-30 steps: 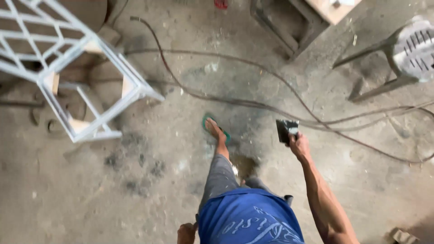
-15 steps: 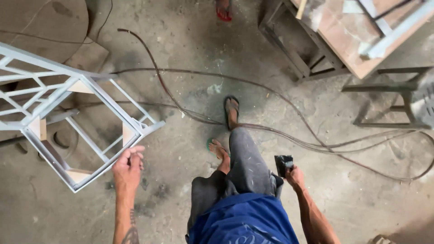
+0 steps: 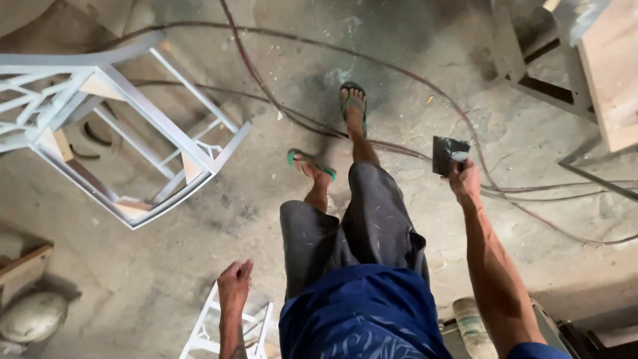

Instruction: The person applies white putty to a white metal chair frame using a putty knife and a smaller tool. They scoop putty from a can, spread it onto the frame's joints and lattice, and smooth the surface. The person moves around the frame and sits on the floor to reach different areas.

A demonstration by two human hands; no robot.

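I look down at a dusty concrete floor (image 3: 166,266) with my own legs in the middle. My right hand (image 3: 463,178) is raised out to the right and clamped on a scraper (image 3: 446,154) — a flat dark blade with pale smears, held by its lower edge, blade pointing up and away from me. It hangs in the air above the floor, just over a bundle of cables (image 3: 399,149) that snake across from the far edge to the right edge.

My left hand (image 3: 235,279) hangs low by my hip, fingers loosely curled and holding nothing. Just below it, at the near edge, stands a small white frame (image 3: 199,336) — I cannot tell whether the hand touches it.

A large white metal frame (image 3: 166,126) lies tilted toward the far left corner, with small wooden blocks in its corners. My feet, in green sandals (image 3: 312,164), stand among the cables. A wooden board (image 3: 615,86) on a dark stand sits at the far right corner.
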